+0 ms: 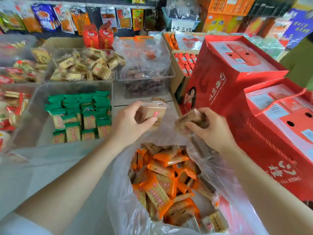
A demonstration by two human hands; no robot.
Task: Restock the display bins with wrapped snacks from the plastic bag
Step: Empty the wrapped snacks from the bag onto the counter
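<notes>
Fingers of my left hand (pixel 130 122) curl round a clear-wrapped tan cracker packet (pixel 152 111), thumb under, holding it above the gap between bins. Left of that hand sits the clear plastic bin of green-wrapped crackers (pixel 79 114), packets stacked in rows; behind it, the clear bin of yellow-wrapped snacks (pixel 81 67) is heaped. Ahead of the hand, a clear bin lined with a plastic sheet (pixel 145 78) holds dark-wrapped snacks.

Below and between both forearms, the large translucent plastic bag (pixel 122 200) lies open, filled with orange-wrapped crackers (pixel 162 184). My right hand (pixel 208 128) pinches a second brownish wrapped packet (pixel 189 118) just above the bag's rim; its fingers are curled tight on it. Red cardboard gift boxes (pixel 237 73) stand close at right.

Risks, as I judge them: the slick wrappers may slip from either grip and drop outside a bin; a packet may land in a bin of the wrong kind; the right forearm may drag the loose bag film and spill stock.
</notes>
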